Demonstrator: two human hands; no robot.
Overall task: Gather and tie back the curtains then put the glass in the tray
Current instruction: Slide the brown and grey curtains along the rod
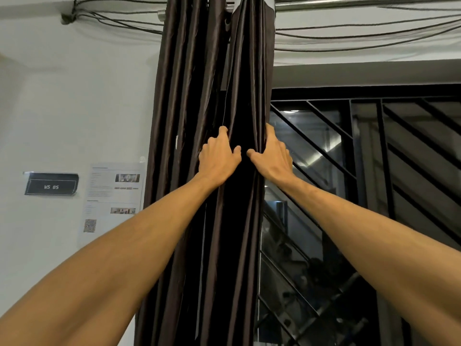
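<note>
**Both hands on the bunched curtain**

So the dark brown satin curtain point(189, 96) is bunched into one tall column of folds, and both hands are clamped on it about halfway up. The left hand point(219, 159) has its fingers dug into a fold on the left side of the front section, thumb lying across the front. The right hand point(273, 158) wraps its fingers round the right edge of the same section, thumb pointing in toward the other thumb; the two thumbs are close but apart.

Above the grip the fabric runs up to a silver metal rod point(349, 5), with loose dark cables point(349, 33) strung just under it. Below the grip the folds hang straight down between the forearms. Right of the grip is a window with a black metal grille point(361, 146). Left of it, on the pale wall, are a black "WS 05" sign point(51, 184) and a white printed paper sheet point(112, 196).
</note>
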